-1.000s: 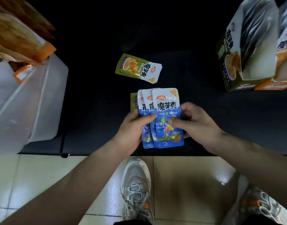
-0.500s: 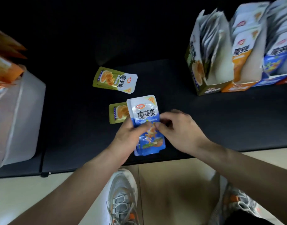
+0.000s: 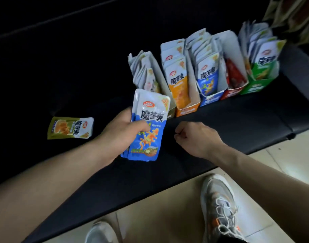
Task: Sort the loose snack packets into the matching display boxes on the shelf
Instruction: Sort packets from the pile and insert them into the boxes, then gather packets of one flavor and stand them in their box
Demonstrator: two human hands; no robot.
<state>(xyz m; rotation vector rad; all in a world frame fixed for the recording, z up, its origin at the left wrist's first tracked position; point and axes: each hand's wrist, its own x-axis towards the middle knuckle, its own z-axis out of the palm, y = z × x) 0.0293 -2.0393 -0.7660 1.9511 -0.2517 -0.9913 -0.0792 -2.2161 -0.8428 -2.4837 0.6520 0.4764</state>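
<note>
My left hand (image 3: 122,132) grips a stack of blue snack packets (image 3: 148,127), held upright above the black shelf (image 3: 229,123). My right hand (image 3: 194,137) hovers just right of the stack with its fingers curled in and nothing in it. One olive-green packet (image 3: 70,128) lies flat on the shelf to the left. Behind stand the display boxes in a row: an olive one (image 3: 150,76), an orange one (image 3: 183,95), a blue one (image 3: 209,81), a red one (image 3: 234,78) and a green one (image 3: 260,74), each holding upright packets.
The shelf's front edge runs diagonally from lower left to right, with beige floor tiles (image 3: 167,207) below it. My two grey sneakers (image 3: 218,207) stand on the tiles. The back of the shelf is dark.
My right hand has let go of the blue packets and pulled away to the right. The left hand has lifted the stack. The view has swung right, bringing the whole row of boxes into sight.
</note>
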